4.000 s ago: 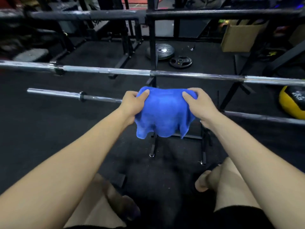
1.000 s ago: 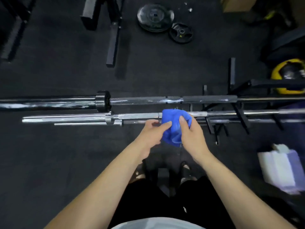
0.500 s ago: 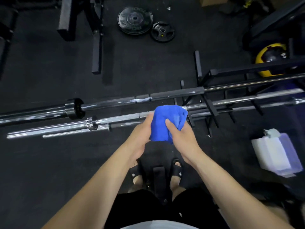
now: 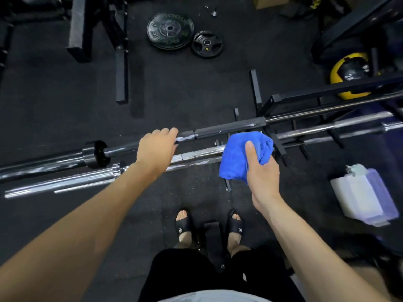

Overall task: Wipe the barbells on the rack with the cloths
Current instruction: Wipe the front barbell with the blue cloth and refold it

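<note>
While the scene is viewed from above, a bunched blue cloth (image 4: 242, 155) is held in the right hand (image 4: 262, 171), with the thumb pressed across its front and the other fingers curled round it from behind. The cloth is carried just over the chrome barbell (image 4: 196, 154) and partly hides it; whether the two touch cannot be told. The right arm is reached forward from the lower right corner, slightly bent.

The left hand (image 4: 156, 149) is stretched out to the dark barbell (image 4: 229, 128), the uppermost bar on the rack (image 4: 281, 99). Its fingers are bent loosely over the bar, with the fingertips at the shaft; a firm grip cannot be confirmed. The left arm is extended from the lower left corner, nearly straight.

Several bars are laid side by side on the rack, running from left to right. Two feet in black sandals (image 4: 184, 225) are seen on the dark floor (image 4: 54, 94) below. Two weight plates (image 4: 170, 30) lie further off, and a translucent plastic container (image 4: 364, 195) is set to the right.
</note>
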